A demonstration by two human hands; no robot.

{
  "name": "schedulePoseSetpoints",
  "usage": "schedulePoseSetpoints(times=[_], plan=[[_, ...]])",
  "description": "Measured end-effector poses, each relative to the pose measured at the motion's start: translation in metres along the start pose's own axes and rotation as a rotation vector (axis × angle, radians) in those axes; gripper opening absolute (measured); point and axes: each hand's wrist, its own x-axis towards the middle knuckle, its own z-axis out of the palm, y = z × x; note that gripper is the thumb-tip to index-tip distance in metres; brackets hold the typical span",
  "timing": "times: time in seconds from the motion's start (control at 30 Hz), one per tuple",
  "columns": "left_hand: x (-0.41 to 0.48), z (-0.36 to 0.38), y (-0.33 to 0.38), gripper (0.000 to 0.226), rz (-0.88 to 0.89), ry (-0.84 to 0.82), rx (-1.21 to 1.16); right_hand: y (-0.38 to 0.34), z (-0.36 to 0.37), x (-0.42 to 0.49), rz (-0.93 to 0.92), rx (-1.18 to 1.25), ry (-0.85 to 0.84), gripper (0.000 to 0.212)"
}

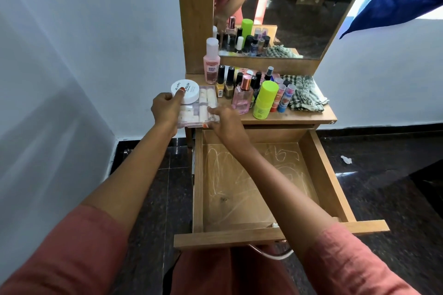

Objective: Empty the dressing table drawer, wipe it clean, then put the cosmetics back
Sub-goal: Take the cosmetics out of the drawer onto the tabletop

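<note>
Wooden drawer [328, 170] pulled fully out below the worktop [299, 116]; nothing lies on its floor, which carries pale chalky scribble marks. Both hands are at the front left corner of the worktop, holding a clear flat plastic case [201, 108] of pale small items, with a white round tub [185, 90] riding on its lid. Left hand [165, 109]: fingers curled round the case's left edge, thumb pressed down on the tub. Right hand [226, 120]: pinches the near right corner of the case, one finger along its right side. The case overhangs the worktop's left edge; cannot tell whether it rests on the wood or is just clear of it. The other cosmetics stand crowded mid-worktop: tall pink plastic bottle [211, 62], black-capped nail polish bottles [227, 84], square pink glass perfume bottle [242, 97], lime green cylinder [265, 99]. A crumpled black-and-white checked cloth [304, 93] lies toward the right edge. Judgement: the emptying step is done or at its last item; the marks suggest wiping is not yet done. The next move calls for the case set down level so the tub does not slide off, then a hand freed for the cloth.
</note>
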Motion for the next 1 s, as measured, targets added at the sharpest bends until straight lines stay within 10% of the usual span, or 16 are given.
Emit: schedulePoseSetpoints(times=[1.0], plan=[[-0.027, 0.005, -0.009, 0.032, 0.197, -0.044, 0.174, 0.002, -0.005, -0.020, -0.017, -0.074, 0.135, 0.033]])
